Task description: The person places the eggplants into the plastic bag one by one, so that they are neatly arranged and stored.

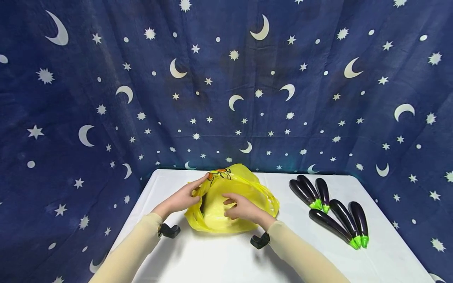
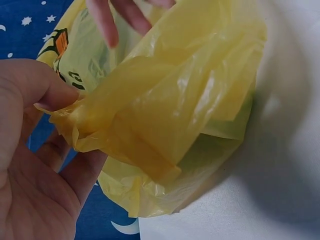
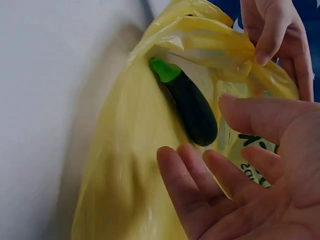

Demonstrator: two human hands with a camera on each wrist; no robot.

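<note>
At the yellow plastic bag (image 1: 216, 193), the left hand (image 1: 184, 198) pinches the rim (image 2: 75, 121), presumably to spread it wide; the empty, loose right hand (image 1: 244, 208) hovers near one dark, green-capped eggplant (image 3: 194, 110) inside; six others (image 1: 344, 218) lie on the white counter (image 1: 212, 259).

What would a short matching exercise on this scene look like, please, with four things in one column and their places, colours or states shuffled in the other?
Things:
1. Left hand
2. Right hand
3. Six loose eggplants
4. Backdrop cloth

Places, colours or states:
A. Lying on the right side of the white table
B. At the open mouth of the yellow plastic bag, holding nothing
C. Dark blue, hanging behind the table
D. Gripping the edge of the bag between thumb and fingers

Right pairs: 1-D, 2-B, 3-A, 4-C
</note>
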